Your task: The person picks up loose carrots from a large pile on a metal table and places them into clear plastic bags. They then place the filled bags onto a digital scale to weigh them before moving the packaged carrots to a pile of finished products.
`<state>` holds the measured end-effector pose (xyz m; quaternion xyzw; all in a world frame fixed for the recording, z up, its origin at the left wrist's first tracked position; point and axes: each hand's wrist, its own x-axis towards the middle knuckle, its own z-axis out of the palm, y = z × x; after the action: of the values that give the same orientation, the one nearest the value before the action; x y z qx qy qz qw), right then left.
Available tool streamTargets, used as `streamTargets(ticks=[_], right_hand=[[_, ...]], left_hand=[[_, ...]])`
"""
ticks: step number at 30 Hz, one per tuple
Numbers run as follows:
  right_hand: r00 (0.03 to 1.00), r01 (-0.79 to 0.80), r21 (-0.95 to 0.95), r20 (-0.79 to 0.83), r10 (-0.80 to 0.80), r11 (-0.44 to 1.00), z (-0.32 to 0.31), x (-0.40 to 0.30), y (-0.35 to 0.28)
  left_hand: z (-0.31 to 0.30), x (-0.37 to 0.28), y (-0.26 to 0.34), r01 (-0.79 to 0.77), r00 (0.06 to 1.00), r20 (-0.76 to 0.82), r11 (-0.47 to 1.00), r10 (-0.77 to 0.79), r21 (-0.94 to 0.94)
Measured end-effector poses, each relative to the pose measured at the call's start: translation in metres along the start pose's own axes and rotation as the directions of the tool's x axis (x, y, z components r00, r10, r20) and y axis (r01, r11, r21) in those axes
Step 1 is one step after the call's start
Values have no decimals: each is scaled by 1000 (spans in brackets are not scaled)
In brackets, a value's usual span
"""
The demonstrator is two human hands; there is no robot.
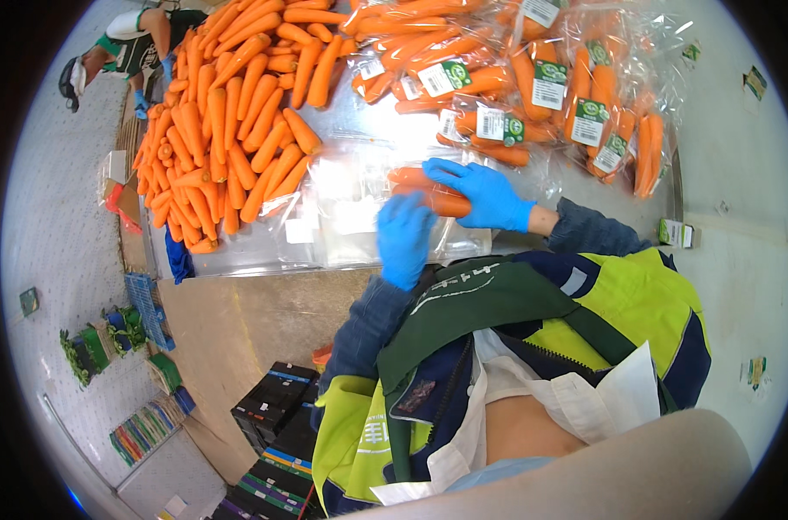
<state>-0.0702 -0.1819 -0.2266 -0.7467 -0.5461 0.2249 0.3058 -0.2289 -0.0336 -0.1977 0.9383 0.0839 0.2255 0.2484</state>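
Note:
My right hand [488, 195], in a blue glove, lies over a few carrots [449, 206] that are in or under clear plastic film, with its fingers across their tops. My left hand [404, 242], also blue-gloved, is at the left end of these carrots. It is blurred, and whether its fingers pinch the film is not clear. Beneath both hands, flat clear plastic bags [348, 224] lie on the metal table [270, 260]. A large heap of loose carrots [218, 136] fills the table's left side.
Bagged carrots [498, 123] with printed labels are piled at the back right. Another person [140, 52] in blue gloves stands beyond the heap. A blue cloth [179, 255] hangs at the table's left corner. Black crates [274, 400] stand on the floor at lower left, near a small box [675, 233] at right.

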Motion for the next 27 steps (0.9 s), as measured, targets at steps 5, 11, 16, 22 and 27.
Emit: streamTargets(ticks=[5,11,16,22,27], right_hand=[[975,-146,408,-94,201,901,2,-17,-17],[944,-187,501,-148,297,845,22,-29,-41],[916,-211,711,-96,390,671,16,-3,-34],[945,-269,799,111,308,538,-49,52,-42],[976,57,468,-211,48,882,-100,144,-85]], left_hand=[[-20,-58,-18,440,876,-159,889,-456,-128],[26,-31,-25,661,748,183,690,-638,-296],[40,-31,6,-54,990,102,939,94,-339],[-23,12,-49,384,922,334,570,-195,-726],[-52,40,-26,387,921,373,375,-113,-842]])
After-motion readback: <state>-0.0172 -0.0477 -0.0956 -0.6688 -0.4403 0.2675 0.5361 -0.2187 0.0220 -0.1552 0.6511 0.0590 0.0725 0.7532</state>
